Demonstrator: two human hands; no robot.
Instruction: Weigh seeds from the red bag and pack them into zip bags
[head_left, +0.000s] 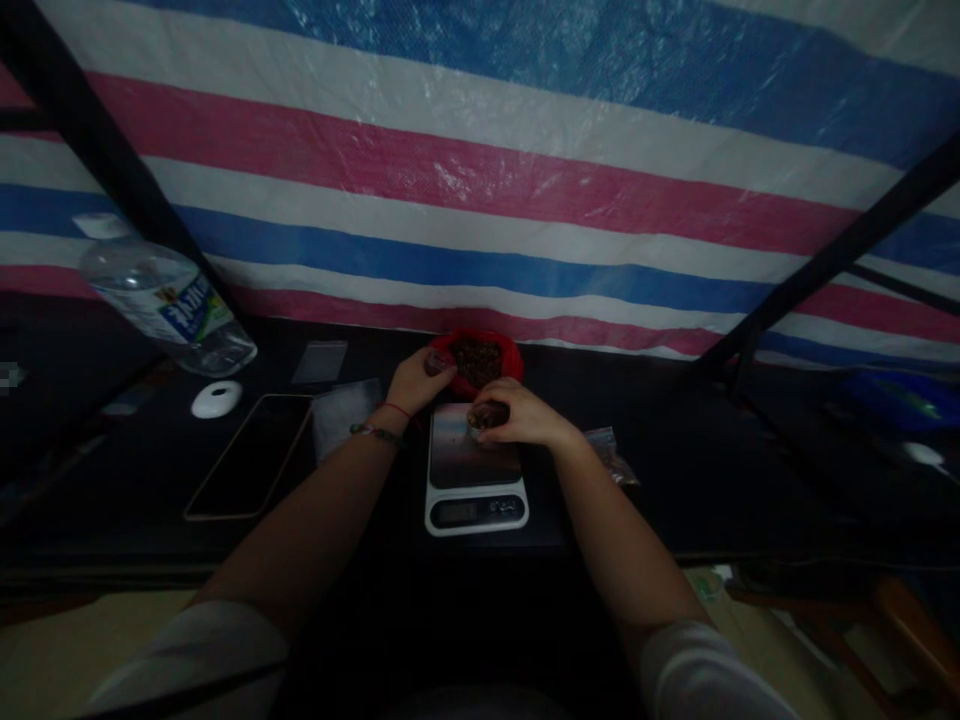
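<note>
A small white kitchen scale sits on the dark table in front of me. Behind it stands a red bag holding dark brown pieces. My left hand is at the bag's left rim, fingers closed on a small dark piece. My right hand hovers over the back of the scale plate, fingers curled round a small clear packet with dark contents.
A phone lies flat to the left, with clear small bags beside it. A water bottle lies tilted at the far left near a white cap-like disc. A filled packet rests right of the scale. A striped tarp hangs behind.
</note>
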